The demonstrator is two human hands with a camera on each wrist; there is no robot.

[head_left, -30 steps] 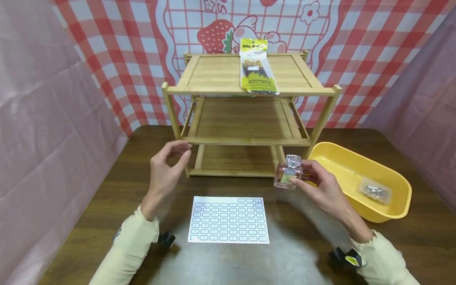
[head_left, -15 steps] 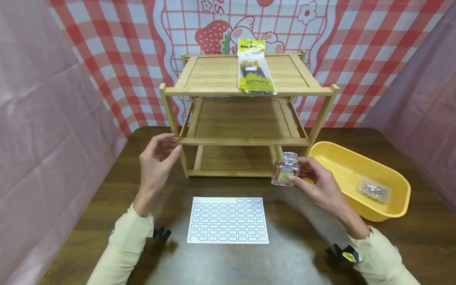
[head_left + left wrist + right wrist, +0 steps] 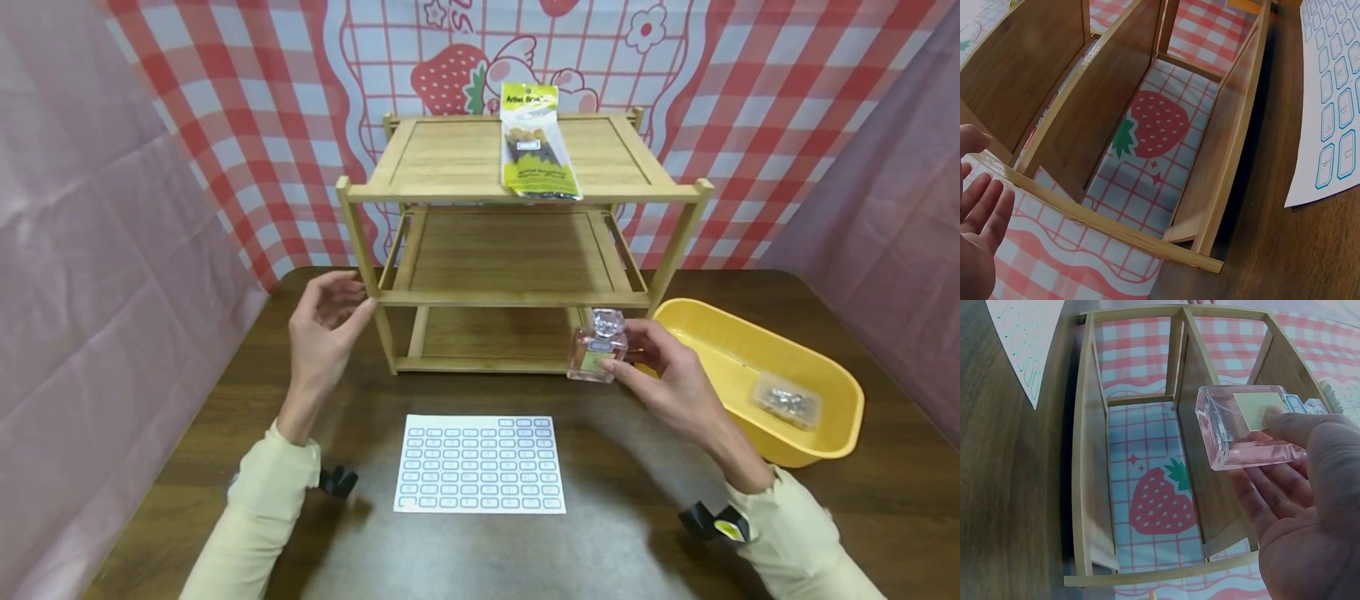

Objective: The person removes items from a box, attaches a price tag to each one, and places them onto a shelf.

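Note:
My right hand (image 3: 675,385) pinches a small glass perfume bottle (image 3: 585,354) upright between thumb and fingers. Pink liquid shows through the bottle, which has a faceted clear stopper, a pale yellow label and a small blue-edged sticker. It is in front of the lower right part of a three-tier wooden rack (image 3: 487,297). In the right wrist view the thumb presses on the yellow label (image 3: 1250,412) and the fingers lie behind the glass. My left hand (image 3: 318,333) holds nothing; its fingers curve loosely beside the rack's left front post (image 3: 358,242).
A bag of artist brushes (image 3: 536,150) lies on the top shelf. On the table (image 3: 487,558), a white sheet of blue-edged stickers (image 3: 480,464) lies in front of the rack. The yellow basin (image 3: 780,333) at right holds a clear box of small metal pieces (image 3: 786,402).
My left hand has moved left and a little away from me, to the rack's left post. The right hand has brought the bottle slightly up and left toward the rack.

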